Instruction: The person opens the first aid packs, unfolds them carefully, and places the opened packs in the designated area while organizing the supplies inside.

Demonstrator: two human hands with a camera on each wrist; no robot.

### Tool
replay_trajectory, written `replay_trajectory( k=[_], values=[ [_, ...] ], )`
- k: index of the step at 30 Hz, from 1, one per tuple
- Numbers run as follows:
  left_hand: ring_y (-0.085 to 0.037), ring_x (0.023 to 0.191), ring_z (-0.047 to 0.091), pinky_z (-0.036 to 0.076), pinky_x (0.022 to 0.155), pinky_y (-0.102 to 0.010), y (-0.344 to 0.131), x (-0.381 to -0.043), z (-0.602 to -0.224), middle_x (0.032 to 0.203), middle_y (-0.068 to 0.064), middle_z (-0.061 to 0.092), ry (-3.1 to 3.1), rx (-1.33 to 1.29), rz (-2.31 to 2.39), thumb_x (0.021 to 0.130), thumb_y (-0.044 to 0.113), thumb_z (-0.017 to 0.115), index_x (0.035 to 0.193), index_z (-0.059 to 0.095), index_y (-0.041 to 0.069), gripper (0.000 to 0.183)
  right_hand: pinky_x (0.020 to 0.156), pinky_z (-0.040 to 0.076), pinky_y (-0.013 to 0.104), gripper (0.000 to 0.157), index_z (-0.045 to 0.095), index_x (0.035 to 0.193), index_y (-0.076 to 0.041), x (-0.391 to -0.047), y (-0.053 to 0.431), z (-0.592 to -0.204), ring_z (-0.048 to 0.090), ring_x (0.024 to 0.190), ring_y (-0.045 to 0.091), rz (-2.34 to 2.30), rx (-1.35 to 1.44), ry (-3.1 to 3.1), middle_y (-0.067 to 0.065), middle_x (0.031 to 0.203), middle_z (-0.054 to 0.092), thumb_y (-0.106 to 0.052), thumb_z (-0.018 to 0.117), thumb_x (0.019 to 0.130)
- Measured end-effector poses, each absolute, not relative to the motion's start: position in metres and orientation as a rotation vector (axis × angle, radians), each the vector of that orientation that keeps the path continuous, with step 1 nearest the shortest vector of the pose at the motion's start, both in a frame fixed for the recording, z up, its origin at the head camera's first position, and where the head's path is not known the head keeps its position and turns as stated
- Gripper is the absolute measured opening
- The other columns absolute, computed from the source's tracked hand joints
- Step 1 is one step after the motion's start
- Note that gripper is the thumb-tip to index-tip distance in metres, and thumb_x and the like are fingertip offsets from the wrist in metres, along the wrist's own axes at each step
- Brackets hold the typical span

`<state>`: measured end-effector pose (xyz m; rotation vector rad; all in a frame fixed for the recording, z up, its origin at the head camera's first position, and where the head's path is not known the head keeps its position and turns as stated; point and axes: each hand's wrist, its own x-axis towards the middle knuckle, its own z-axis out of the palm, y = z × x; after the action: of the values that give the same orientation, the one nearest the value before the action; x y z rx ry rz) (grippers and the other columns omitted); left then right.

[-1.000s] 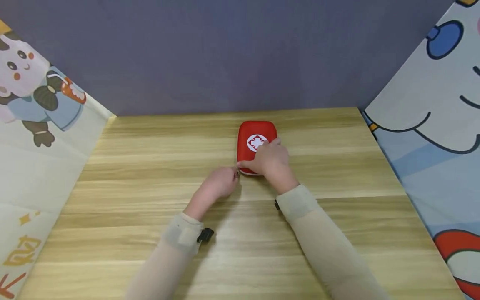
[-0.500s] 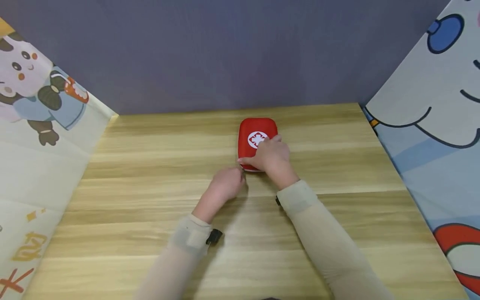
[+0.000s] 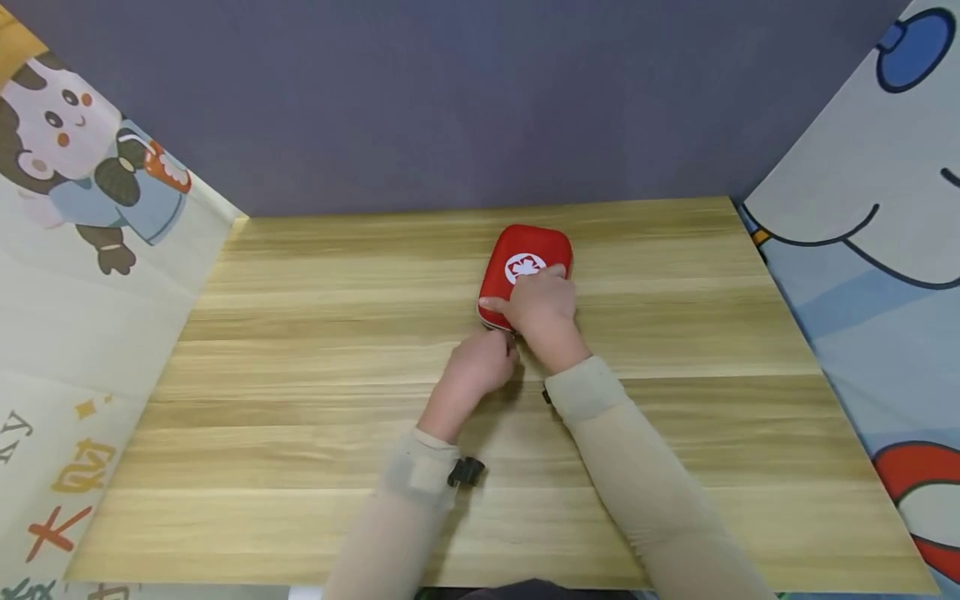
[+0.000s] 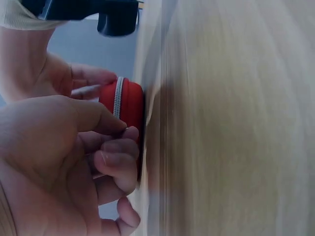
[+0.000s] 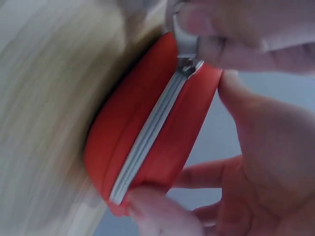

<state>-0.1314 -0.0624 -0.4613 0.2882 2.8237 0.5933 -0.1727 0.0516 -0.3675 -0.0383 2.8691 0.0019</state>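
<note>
A red zip case (image 3: 525, 243) with a white cross emblem (image 3: 525, 267) lies on the wooden table, its far end leaning right. My right hand (image 3: 543, 312) holds it from above, thumb on the near left corner and fingers over the right side. At the near end my left hand (image 3: 482, 362) pinches the metal zipper pull (image 5: 186, 44), best seen in the right wrist view. From the slider, the closed-looking pale zipper teeth (image 5: 147, 135) run along the case's side. In the left wrist view, curled left fingers (image 4: 118, 160) hide the pull.
The wood-grain table (image 3: 337, 283) extends around the case. A dark grey panel (image 3: 480, 100) stands behind it, with cartoon-printed panels at left (image 3: 97, 275) and right (image 3: 862, 292). A black wrist camera (image 3: 467, 472) sits on the left sleeve.
My left hand has moved right with the zipper pull, from the case's near left corner along its near end. The case has turned slightly clockwise under my right hand. The head view has shifted.
</note>
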Motion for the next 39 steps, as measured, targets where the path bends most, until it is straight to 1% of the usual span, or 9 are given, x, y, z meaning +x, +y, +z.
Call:
replay_trajectory(
  k=[3, 6, 10, 13, 17, 20, 28, 32, 39],
  values=[
    [-0.024, 0.074, 0.066, 0.056, 0.063, -0.046, -0.066, -0.129, -0.452, 0.084, -0.004, 0.070, 2.815, 0.197, 0.600, 0.101, 0.027, 0.055, 0.084, 0.068, 0.020, 0.023, 0.075, 0.064, 0.041, 0.085, 0.071, 0.131, 0.003, -0.169, 0.054, -0.366, 0.073, 0.087, 0.033, -0.085, -0.036, 2.887, 0.030, 0.125, 0.059, -0.075, 0.053, 0.099],
    [-0.029, 0.081, 0.071, 0.058, 0.067, -0.051, -0.075, -0.125, -0.435, 0.091, -0.007, 0.074, 2.846, 0.103, 0.568, 0.102, 0.027, 0.054, 0.091, 0.071, 0.018, 0.021, 0.081, 0.065, 0.049, 0.076, 0.070, 0.133, 0.003, -0.163, 0.059, -0.365, 0.075, 0.101, 0.039, -0.194, -0.048, 2.889, 0.033, 0.135, 0.061, -0.065, 0.058, 0.102],
    [-0.030, 0.086, 0.072, 0.059, 0.071, -0.052, -0.088, -0.127, -0.416, 0.098, -0.009, 0.077, 2.894, -0.017, 0.563, 0.103, 0.025, 0.053, 0.101, 0.075, 0.016, 0.024, 0.083, 0.064, 0.053, 0.064, 0.074, 0.124, 0.001, -0.153, 0.067, -0.363, 0.072, 0.106, 0.041, -0.296, -0.095, 2.900, 0.027, 0.123, 0.070, -0.058, 0.065, 0.100],
    [-0.027, 0.086, 0.069, 0.057, 0.070, -0.045, -0.093, -0.133, -0.408, 0.104, -0.009, 0.077, 2.884, -0.096, 0.620, 0.106, 0.023, 0.051, 0.112, 0.077, 0.015, 0.028, 0.089, 0.060, 0.057, 0.061, 0.073, 0.119, 0.005, -0.145, 0.074, -0.364, 0.065, 0.109, 0.043, -0.372, -0.122, 2.931, 0.027, 0.117, 0.065, -0.051, 0.074, 0.097],
    [-0.025, 0.083, 0.064, 0.050, 0.065, -0.037, -0.097, -0.141, -0.406, 0.102, -0.009, 0.075, 2.876, -0.175, 0.693, 0.108, 0.024, 0.050, 0.114, 0.075, 0.014, 0.027, 0.113, 0.043, 0.071, 0.074, 0.060, 0.136, 0.013, -0.138, 0.081, -0.370, 0.046, 0.136, 0.049, -0.465, -0.144, 2.957, 0.032, 0.140, 0.049, -0.043, 0.081, 0.092],
    [-0.025, 0.081, 0.063, 0.047, 0.063, -0.038, -0.101, -0.147, -0.414, 0.097, -0.008, 0.073, 2.873, -0.204, 0.736, 0.109, 0.026, 0.050, 0.107, 0.073, 0.016, 0.026, 0.121, 0.027, 0.079, 0.085, 0.047, 0.148, 0.011, -0.138, 0.084, -0.376, 0.034, 0.150, 0.050, -0.518, -0.154, 2.945, 0.032, 0.156, 0.039, -0.042, 0.082, 0.092],
    [-0.026, 0.083, 0.063, 0.048, 0.067, -0.039, -0.102, -0.144, -0.408, 0.096, -0.009, 0.071, 2.858, -0.183, 0.721, 0.110, 0.026, 0.048, 0.108, 0.073, 0.016, 0.027, 0.118, 0.029, 0.082, 0.075, 0.051, 0.158, -0.011, -0.143, 0.081, -0.374, 0.037, 0.153, 0.050, -0.495, -0.125, 2.888, 0.033, 0.162, 0.037, -0.046, 0.076, 0.097],
    [-0.026, 0.082, 0.062, 0.048, 0.069, -0.038, -0.104, -0.144, -0.408, 0.097, -0.010, 0.072, 2.854, -0.153, 0.738, 0.110, 0.025, 0.049, 0.108, 0.073, 0.015, 0.026, 0.117, 0.028, 0.084, 0.073, 0.052, 0.157, -0.009, -0.142, 0.077, -0.372, 0.029, 0.157, 0.056, -0.455, -0.096, 2.869, 0.036, 0.165, 0.032, -0.047, 0.074, 0.098],
    [-0.026, 0.080, 0.060, 0.048, 0.070, -0.038, -0.108, -0.140, -0.409, 0.090, -0.010, 0.070, 2.855, -0.081, 0.817, 0.106, 0.020, 0.054, 0.098, 0.072, 0.010, 0.022, 0.113, 0.034, 0.083, 0.071, 0.059, 0.151, -0.006, -0.143, 0.072, -0.371, 0.039, 0.151, 0.057, -0.460, -0.061, 2.918, 0.036, 0.157, 0.041, -0.045, 0.078, 0.095]
  ],
)
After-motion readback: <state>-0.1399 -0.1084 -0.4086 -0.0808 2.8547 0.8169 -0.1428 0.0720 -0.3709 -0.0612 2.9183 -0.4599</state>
